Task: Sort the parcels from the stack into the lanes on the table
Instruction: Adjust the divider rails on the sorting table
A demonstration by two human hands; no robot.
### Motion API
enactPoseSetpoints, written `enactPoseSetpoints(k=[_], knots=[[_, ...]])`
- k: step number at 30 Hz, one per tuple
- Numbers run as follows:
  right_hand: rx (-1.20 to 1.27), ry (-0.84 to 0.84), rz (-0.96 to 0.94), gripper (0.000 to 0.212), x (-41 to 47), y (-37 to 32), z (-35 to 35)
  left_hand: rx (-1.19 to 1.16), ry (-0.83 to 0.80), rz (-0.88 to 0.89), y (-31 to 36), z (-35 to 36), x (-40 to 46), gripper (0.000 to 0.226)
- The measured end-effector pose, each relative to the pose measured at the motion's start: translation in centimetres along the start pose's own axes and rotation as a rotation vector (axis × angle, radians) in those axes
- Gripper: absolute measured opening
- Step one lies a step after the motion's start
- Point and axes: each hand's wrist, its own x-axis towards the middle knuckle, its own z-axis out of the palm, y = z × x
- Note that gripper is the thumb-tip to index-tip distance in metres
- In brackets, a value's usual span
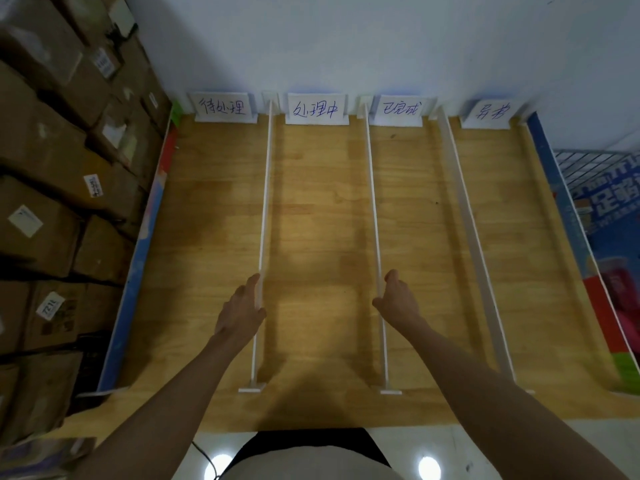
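Observation:
A wooden table (pixel 318 220) is split into lanes by white dividers (pixel 265 209), each lane headed by a white handwritten sign (pixel 223 107) at the far end. No parcel lies in any lane. Brown cardboard parcels (pixel 65 161) with white labels are stacked along the left. My left hand (pixel 240 310) reaches out over the table beside the first divider, fingers relaxed, holding nothing. My right hand (pixel 396 299) hovers at the second divider (pixel 375 220), fingers loosely curled, holding nothing.
A blue side board (pixel 138 271) borders the table on the left and another (pixel 561 202) on the right. A wire rack (pixel 595 168) with blue printed packaging stands at the right. The white wall closes the far end.

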Motion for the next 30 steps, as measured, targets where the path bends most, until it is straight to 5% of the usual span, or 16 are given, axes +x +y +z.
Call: enactPoseSetpoints(k=[7, 16, 23, 30], knots=[[-0.024, 0.007, -0.021, 0.038, -0.2, -0.2, 0.2, 0.01, 0.012, -0.008, -0.1, 0.3, 0.5, 0.081], [-0.027, 0.046, -0.036, 0.046, -0.7, -0.5, -0.7, 0.02, 0.038, -0.019, 0.5, -0.2, 0.2, 0.078], [-0.076, 0.165, -0.167, 0.047, -1.9, -3.0, -0.2, 0.011, 0.17, -0.091, -1.9, -2.8, -2.7, 0.052], [-0.133, 0.046, -0.288, 0.046, -5.9, -6.9, 4.1, 0.191, 0.158, -0.214, -8.4, -5.3, -7.5, 0.037]])
